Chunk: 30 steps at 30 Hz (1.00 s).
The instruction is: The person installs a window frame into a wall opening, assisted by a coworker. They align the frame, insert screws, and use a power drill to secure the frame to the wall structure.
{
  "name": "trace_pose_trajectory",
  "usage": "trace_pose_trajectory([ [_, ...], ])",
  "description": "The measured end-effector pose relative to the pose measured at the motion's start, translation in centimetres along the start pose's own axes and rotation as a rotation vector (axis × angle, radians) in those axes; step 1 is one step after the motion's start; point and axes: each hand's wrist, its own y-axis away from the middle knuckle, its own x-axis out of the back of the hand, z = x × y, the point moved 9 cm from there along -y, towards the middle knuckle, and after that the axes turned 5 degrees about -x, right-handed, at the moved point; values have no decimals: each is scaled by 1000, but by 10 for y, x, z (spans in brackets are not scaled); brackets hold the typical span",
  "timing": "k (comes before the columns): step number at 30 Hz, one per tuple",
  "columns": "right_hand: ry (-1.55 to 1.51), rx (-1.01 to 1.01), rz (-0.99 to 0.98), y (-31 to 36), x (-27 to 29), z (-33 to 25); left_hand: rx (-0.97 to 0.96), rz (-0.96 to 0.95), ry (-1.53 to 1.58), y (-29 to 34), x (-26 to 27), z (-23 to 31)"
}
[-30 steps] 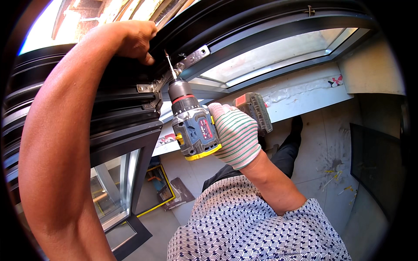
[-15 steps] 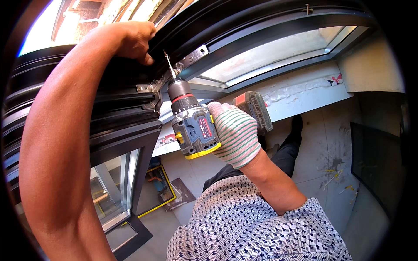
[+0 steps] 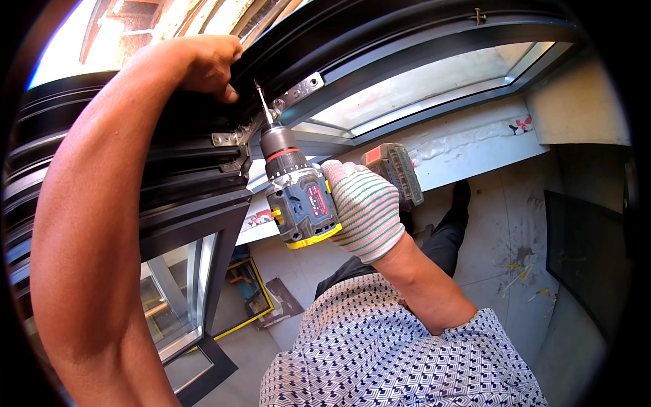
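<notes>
My right hand [image 3: 366, 211], in a white knit glove with green and pink stripes, is wrapped round the grip of a cordless drill [image 3: 303, 203]. The drill is grey-blue with yellow trim, and its battery [image 3: 395, 175] sticks out to the right of my hand. A long bit [image 3: 264, 102] in the chuck points up toward the black window frame [image 3: 291, 51], close to a metal hinge arm [image 3: 298, 89]. Bare, my left hand [image 3: 211, 66] is at the upper frame with fingers curled and thumb pointing down; whatever they grip is hidden.
An opened window sash [image 3: 227, 271] hangs at lower left, another glazed sash [image 3: 420, 88] at upper right. Below lies a pale sill [image 3: 468, 152]. On the floor are a yellow-edged case [image 3: 261, 281] with tools, and scraps [image 3: 522, 271]. A dark mesh panel [image 3: 583, 251] leans at right.
The drill and my right hand have shifted very slightly to the left. My left hand stays in nearly the same place.
</notes>
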Motion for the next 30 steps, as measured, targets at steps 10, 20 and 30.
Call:
trace_pose_trajectory([
  [10, 13, 10, 10, 1, 3, 4, -11, -5, -17, -3, 1, 6],
  [20, 27, 19, 6, 0, 3, 1, -7, -14, 29, -7, -6, -2],
  [30, 19, 31, 10, 1, 3, 2, 8, -13, 36, -3, -4, 3],
])
